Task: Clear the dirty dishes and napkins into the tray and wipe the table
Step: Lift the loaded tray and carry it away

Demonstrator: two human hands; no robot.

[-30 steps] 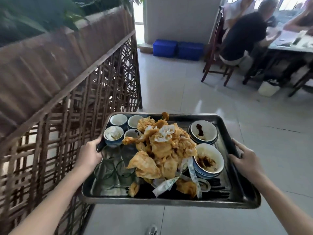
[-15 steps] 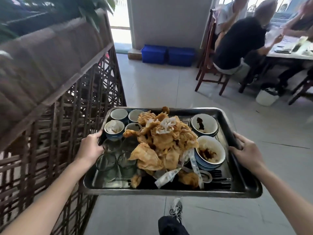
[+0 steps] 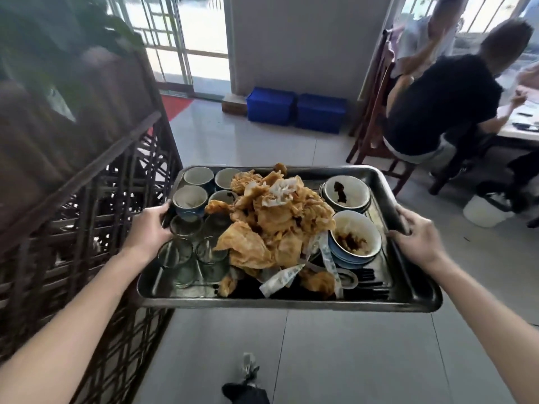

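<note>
I carry a metal tray (image 3: 408,298) in the air in front of me. My left hand (image 3: 148,231) grips its left rim and my right hand (image 3: 417,237) grips its right rim. A heap of stained orange napkins (image 3: 277,225) fills the tray's middle. Small blue-and-white cups (image 3: 189,198) and clear glasses (image 3: 178,258) stand on its left side. Two dirty bowls (image 3: 354,239) sit on the right, and dark chopsticks (image 3: 370,284) lie near the front right corner.
A dark wooden lattice partition (image 3: 87,217) with plants on top runs along my left, close to the tray. Ahead lie grey floor tiles, two blue crates (image 3: 294,110) by the wall, and a doorway. People sit on wooden chairs (image 3: 376,112) at a table at right. A white bucket (image 3: 484,211) stands there.
I have walked forward along the partition with the tray. The crates, doorway and seated people are nearer. Both hands keep their grip on the tray's rims.
</note>
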